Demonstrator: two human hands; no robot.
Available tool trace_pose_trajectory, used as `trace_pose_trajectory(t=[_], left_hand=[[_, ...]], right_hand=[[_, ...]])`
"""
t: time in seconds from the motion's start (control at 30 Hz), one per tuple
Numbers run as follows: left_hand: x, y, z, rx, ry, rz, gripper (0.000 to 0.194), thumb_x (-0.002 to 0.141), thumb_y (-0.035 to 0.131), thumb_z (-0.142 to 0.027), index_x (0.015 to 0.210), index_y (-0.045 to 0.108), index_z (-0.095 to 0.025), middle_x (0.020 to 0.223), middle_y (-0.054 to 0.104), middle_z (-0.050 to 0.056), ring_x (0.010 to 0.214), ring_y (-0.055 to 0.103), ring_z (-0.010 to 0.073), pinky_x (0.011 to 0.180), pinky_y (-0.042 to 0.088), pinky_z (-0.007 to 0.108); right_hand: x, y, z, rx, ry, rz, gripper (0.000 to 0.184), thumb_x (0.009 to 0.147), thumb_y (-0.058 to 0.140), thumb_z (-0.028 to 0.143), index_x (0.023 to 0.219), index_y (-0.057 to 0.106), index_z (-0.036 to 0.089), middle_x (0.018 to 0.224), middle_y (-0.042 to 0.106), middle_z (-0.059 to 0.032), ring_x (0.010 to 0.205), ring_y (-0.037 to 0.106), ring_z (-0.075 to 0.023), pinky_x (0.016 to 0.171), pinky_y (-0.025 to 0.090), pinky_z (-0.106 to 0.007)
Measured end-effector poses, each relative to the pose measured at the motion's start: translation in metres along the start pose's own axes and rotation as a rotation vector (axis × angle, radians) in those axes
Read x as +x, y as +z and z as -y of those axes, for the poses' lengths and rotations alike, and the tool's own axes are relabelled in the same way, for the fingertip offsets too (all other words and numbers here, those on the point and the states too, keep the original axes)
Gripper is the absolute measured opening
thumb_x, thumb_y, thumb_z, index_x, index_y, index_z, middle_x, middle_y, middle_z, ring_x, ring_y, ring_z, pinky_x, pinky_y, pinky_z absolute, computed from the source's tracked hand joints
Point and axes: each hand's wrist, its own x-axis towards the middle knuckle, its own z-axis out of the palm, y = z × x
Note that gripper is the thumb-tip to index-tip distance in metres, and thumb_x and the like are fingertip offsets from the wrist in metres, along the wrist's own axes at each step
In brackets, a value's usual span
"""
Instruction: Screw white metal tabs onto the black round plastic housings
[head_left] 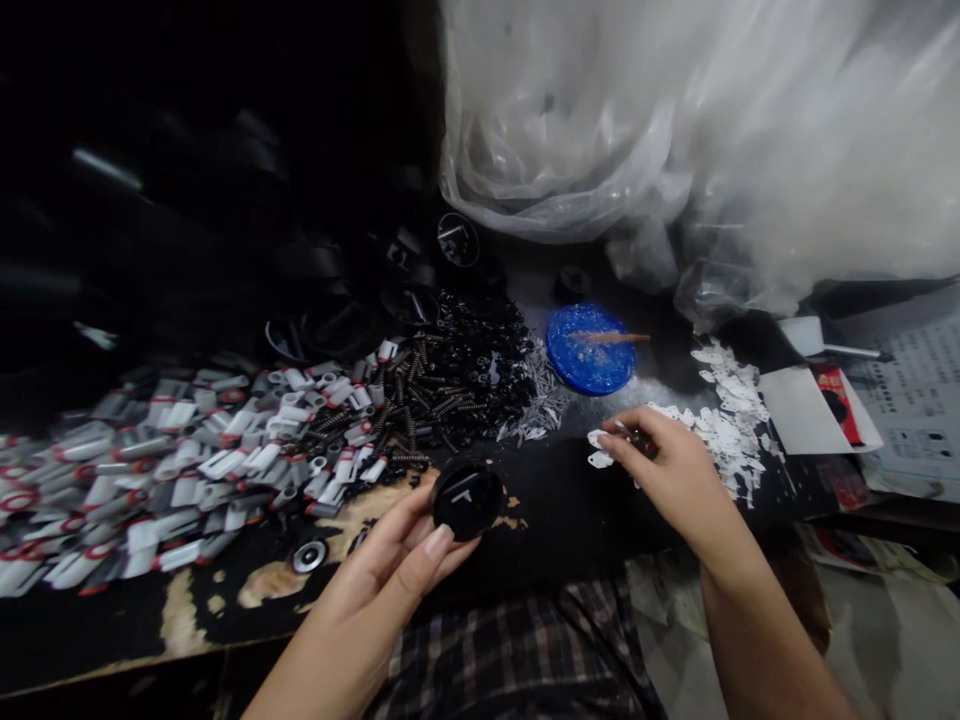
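Step in hand, by the look of it: picking among small white flat pieces (731, 410), heaped at right of frame, while holding up a black round part (469, 498) just below frame centre; nothing joined to that part as far as visible.

Left hand (386, 585), lower centre: pinching the black round part at its lower left edge, thumb on the near rim, fingers behind and below; firm hold, apparently. Right hand (675, 470), right of centre: thumb and forefinger close together beside stray pieces (600, 460) at the heap's left edge; cannot tell whether gripping one or merely touching; something dark and small within the curled fingers, too blurred to name.

Next move, as judged: calls for a fine fingertip pinch, to single out one thin piece from overlapping neighbours; calls also for a steady left-hand hold.

Looks of the black round part: glossy, shallow, raised rim, recessed face tilted toward the camera, pale glint near the middle; inner detail lost in the dark.

Round about: blue lid (589, 370) with a stick (611, 338) across it, above the right hand; springs (409, 400) near centre; red-ringed tubes (180, 450) heaped at left.
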Motion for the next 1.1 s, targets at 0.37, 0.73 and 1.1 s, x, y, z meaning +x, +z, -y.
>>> trace_pose_trajectory(t=[0.37,0.73,1.1], left_hand=[[0.003,-0.007,0.001,-0.021,-0.047,-0.011,0.042,0.078,0.072,-0.035,0.117,0.066,-0.024,0.128,0.065,0.006,0.117,0.060,0.0311,0.097,0.053,0.038],[-0.002,0.001,-0.013,-0.279,-0.104,0.107,0.024,0.089,0.059,-0.030,0.111,0.066,-0.021,0.117,0.071,0.009,0.104,0.068,0.0240,0.093,0.055,0.037],[-0.005,-0.006,-0.015,-0.269,-0.051,0.048,0.025,0.089,0.061,-0.030,0.113,0.065,-0.024,0.116,0.070,0.005,0.102,0.068,0.0178,0.086,0.055,0.027]], right_hand=[[0.016,-0.011,-0.028,-0.143,-0.007,-0.001,0.015,0.083,0.058,0.027,0.094,0.067,0.023,0.093,0.066,-0.0041,0.080,0.060,-0.0217,0.074,0.040,-0.035],[-0.021,0.033,0.074,0.305,-0.459,0.176,0.010,0.091,0.055,0.021,0.094,0.064,0.026,0.099,0.063,-0.0006,0.092,0.058,-0.0151,0.083,0.043,-0.030],[-0.027,0.042,0.093,0.220,-0.661,0.075,0.018,0.084,0.059,0.007,0.092,0.065,0.022,0.089,0.064,0.0002,0.078,0.053,-0.0132,0.074,0.034,-0.031]])
